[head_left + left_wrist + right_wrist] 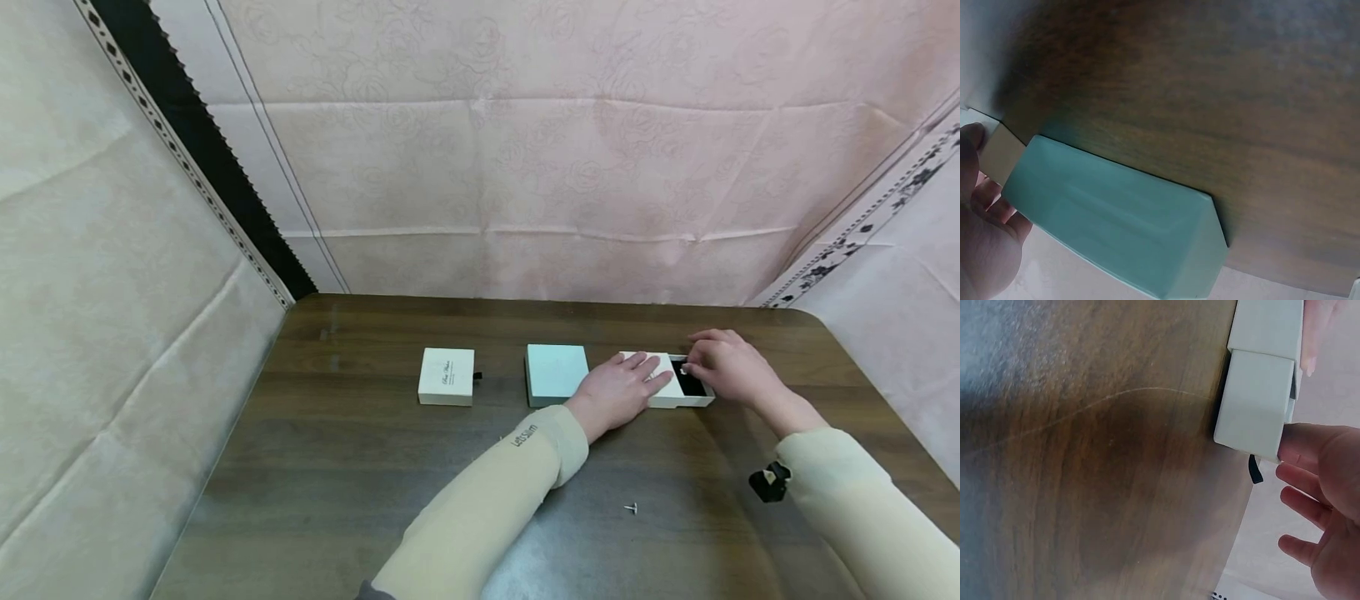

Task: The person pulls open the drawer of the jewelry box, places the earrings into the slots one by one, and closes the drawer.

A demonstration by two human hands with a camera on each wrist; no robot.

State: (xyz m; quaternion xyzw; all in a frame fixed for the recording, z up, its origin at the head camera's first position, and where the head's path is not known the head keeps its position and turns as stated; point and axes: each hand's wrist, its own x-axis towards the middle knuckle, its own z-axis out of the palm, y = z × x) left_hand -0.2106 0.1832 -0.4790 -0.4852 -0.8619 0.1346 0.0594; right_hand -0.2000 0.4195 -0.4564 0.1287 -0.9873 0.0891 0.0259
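Note:
My left hand (615, 392) lies across the top of a white box (663, 398), its thumb against the near side and its fingers over the lid. From the right end of this box the drawer (699, 402) is pulled partly out, showing a black lining. My right hand (727, 367) reaches into the drawer with thumb and forefinger, pinching what looks like a small silver piece (684, 370). In the right wrist view its other fingers (1304, 506) spread outside, close to a black pull tab (1255, 469). Just left of the white box sits a teal box (557, 372).
Further left stands another white box (446, 377) with dark lettering and a black tab. A small silver pin-like piece (632, 507) lies on the wooden table (315, 500) near the front. Pale patterned cloth (525, 192) hangs behind the table's far edge.

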